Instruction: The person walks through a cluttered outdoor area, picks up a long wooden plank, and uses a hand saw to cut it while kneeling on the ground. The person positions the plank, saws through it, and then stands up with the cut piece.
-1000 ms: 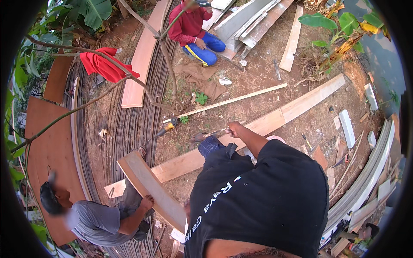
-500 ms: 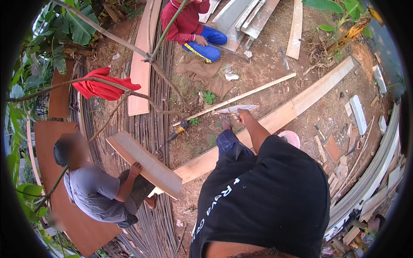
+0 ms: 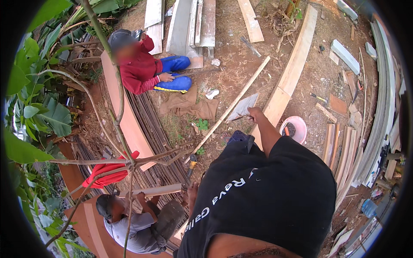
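Observation:
My right hand (image 3: 254,114) grips a thin, pale grey flat piece (image 3: 241,106) over the ground, between a narrow batten (image 3: 228,107) and a long pale plank (image 3: 282,94). My left hand (image 3: 192,191) is partly visible beside my black shirt, close to the end of a board (image 3: 152,188) held by a co-worker in a grey shirt (image 3: 133,223); what its fingers do is unclear. A yellow-and-black power tool (image 3: 192,165) lies on the ground above it.
A person in red (image 3: 137,73) kneels ahead near stacked boards (image 3: 180,26). Branches (image 3: 92,159) carry a red cloth (image 3: 105,174) on the left. On the right are a pink bucket (image 3: 299,129), a hammer (image 3: 318,98), scraps and long stacked strips (image 3: 378,107).
The view has swung rightward, so the scene is turned. The grey piece in my right hand now shows its broad face. The grey-shirted co-worker and their board sit lower in view.

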Motion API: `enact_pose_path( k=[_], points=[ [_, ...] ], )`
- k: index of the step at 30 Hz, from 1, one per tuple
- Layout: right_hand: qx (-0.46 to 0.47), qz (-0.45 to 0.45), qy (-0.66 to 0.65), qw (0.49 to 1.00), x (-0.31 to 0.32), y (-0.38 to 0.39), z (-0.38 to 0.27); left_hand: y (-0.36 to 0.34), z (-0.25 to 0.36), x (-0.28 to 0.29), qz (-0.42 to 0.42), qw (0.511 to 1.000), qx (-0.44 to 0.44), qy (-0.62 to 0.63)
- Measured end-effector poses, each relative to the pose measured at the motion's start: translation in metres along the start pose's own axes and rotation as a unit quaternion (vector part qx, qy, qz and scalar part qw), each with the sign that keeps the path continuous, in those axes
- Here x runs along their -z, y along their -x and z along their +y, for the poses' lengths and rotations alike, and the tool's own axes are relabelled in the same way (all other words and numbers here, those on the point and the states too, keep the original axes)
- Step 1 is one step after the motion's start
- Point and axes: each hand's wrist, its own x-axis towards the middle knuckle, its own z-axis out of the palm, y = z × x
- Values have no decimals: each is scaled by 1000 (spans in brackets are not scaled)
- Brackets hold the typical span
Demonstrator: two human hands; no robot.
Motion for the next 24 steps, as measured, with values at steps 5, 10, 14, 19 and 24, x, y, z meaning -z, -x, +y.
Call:
enact_pose_path(
  k=[5, 10, 14, 19, 24],
  points=[
    [170, 25, -103, 980, 49, 34, -35, -93, 130, -29, -118, 974, -144, -130],
    [207, 35, -184, 960, 91, 65, -66, -196, 205, -66, -183, 893, -266, -313],
    [125, 39, -317, 940, 93, 79, -88, -263, 249, -89, -281, 804, -264, -452],
    [19, 88, -362, 928, 85, 51, -87, -296, 333, -165, -326, 736, -302, -511],
    [-29, 72, -429, 900, 69, -20, -113, -341, 423, -227, -292, 756, -221, -542]
  ],
)
